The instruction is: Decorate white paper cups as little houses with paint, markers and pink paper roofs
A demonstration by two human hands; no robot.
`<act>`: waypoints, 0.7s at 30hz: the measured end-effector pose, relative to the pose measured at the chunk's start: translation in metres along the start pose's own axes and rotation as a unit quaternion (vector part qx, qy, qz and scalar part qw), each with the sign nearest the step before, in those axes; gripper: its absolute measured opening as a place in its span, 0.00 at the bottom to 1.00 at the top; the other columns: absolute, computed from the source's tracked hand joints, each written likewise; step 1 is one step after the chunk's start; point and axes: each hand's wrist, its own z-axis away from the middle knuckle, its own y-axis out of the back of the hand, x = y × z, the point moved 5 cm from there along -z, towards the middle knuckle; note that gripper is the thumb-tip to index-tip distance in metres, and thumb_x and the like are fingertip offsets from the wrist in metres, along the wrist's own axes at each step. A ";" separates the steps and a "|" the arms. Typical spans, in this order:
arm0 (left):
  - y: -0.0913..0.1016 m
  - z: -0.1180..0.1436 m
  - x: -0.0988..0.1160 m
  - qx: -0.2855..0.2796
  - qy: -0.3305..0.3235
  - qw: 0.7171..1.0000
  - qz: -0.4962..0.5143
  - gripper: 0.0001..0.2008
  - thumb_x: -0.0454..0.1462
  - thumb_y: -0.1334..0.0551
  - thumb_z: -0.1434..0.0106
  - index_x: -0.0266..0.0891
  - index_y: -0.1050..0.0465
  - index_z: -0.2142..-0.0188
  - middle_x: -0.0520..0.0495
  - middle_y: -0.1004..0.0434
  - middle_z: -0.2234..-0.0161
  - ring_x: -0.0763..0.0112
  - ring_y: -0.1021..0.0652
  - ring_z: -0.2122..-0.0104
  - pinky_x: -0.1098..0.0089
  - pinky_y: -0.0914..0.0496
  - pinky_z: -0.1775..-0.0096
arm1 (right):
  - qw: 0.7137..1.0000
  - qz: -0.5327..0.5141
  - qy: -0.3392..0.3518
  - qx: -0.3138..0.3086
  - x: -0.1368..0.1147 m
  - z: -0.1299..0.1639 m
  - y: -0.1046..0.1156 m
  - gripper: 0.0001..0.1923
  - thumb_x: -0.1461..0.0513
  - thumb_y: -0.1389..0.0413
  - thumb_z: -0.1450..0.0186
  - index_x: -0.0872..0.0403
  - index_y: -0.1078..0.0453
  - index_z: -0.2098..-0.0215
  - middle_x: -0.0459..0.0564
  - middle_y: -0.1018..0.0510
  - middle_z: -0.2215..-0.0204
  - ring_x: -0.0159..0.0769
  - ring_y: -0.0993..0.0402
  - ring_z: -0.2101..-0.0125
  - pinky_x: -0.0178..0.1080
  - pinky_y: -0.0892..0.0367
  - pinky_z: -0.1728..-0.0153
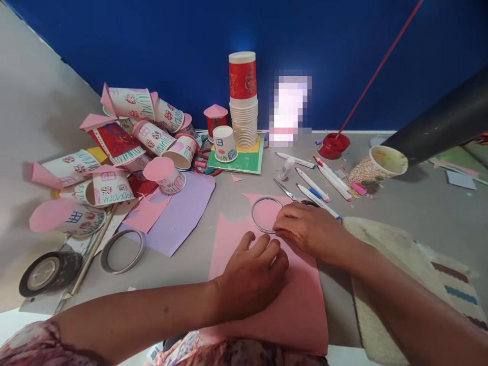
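A pink paper sheet (293, 300) lies flat on the grey table in front of me. My left hand (251, 277) rests palm down on the sheet, fingers curled, holding nothing. A clear tape ring (263, 214) lies on the sheet's far edge. The fingertips of my right hand (310, 229) touch the ring's right side, pressing it down on the paper. Scissors (285, 191) lie just beyond the ring.
Several decorated paper cups with pink cone tops (114, 152) are heaped at the left. A stack of paper cups (243, 101) stands at the back. Markers (320, 185), a red bowl (333, 146), a tipped cup (375, 165), two tape rolls (124, 250) and a lilac sheet (179, 213) lie around.
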 end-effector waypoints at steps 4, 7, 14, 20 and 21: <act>0.000 0.002 0.000 0.004 0.002 1.000 0.015 0.09 0.39 0.42 0.29 0.36 0.27 0.59 0.43 0.27 0.61 0.55 0.26 0.59 0.53 0.34 0.57 | 1.000 -0.005 0.005 0.016 0.000 0.001 -0.001 0.08 0.66 0.43 0.28 0.52 0.21 0.63 0.50 0.19 0.63 0.39 0.24 0.60 0.40 0.34 0.59; -0.002 0.004 -0.001 0.017 0.016 0.999 0.036 0.08 0.40 0.41 0.29 0.37 0.27 0.60 0.42 0.26 0.60 0.52 0.26 0.53 0.49 0.33 0.51 | 1.000 -0.013 0.012 0.022 0.000 0.001 -0.001 0.09 0.66 0.44 0.28 0.52 0.22 0.64 0.51 0.20 0.63 0.39 0.25 0.60 0.40 0.34 0.59; -0.002 0.010 -0.005 0.055 0.051 0.997 0.037 0.11 0.42 0.41 0.29 0.38 0.27 0.55 0.35 0.28 0.43 0.43 0.31 0.38 0.43 0.39 0.37 | 0.999 -0.009 0.015 0.040 -0.002 -0.001 0.001 0.09 0.66 0.43 0.28 0.53 0.24 0.66 0.51 0.20 0.64 0.40 0.25 0.62 0.41 0.32 0.60; -0.002 0.011 -0.005 0.048 0.057 0.996 0.048 0.09 0.43 0.41 0.28 0.41 0.27 0.56 0.37 0.26 0.44 0.46 0.30 0.37 0.42 0.38 0.36 | 0.999 -0.018 0.011 0.050 -0.003 -0.002 0.001 0.09 0.68 0.43 0.29 0.53 0.24 0.66 0.50 0.20 0.64 0.39 0.24 0.61 0.40 0.31 0.60; -0.002 0.011 -0.005 0.049 0.060 0.996 0.050 0.09 0.43 0.41 0.29 0.41 0.27 0.56 0.37 0.27 0.43 0.45 0.30 0.37 0.42 0.38 0.36 | 0.999 -0.018 0.010 0.050 -0.002 -0.002 0.001 0.09 0.68 0.43 0.29 0.53 0.24 0.66 0.50 0.20 0.64 0.39 0.24 0.61 0.40 0.31 0.60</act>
